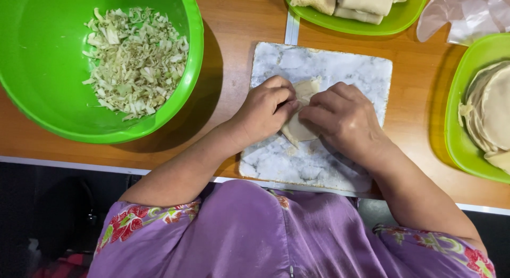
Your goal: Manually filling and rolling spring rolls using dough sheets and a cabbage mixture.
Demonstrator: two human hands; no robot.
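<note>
Pinching the wrapper (298,130) mid-frame, left hand (264,114) and right hand (342,117) both grasp it; squeeze harder and it'll probably tear.

Both forearms come in bare from the near edge and angle toward each other at the middle; the left hand (264,112) lies palm down with knuckles raised and fingers curled inward to the right, tips pinched together; the right hand (342,117) lies palm down just beside it, fingers bent leftward; the fingertips of the two hands almost meet.
</note>
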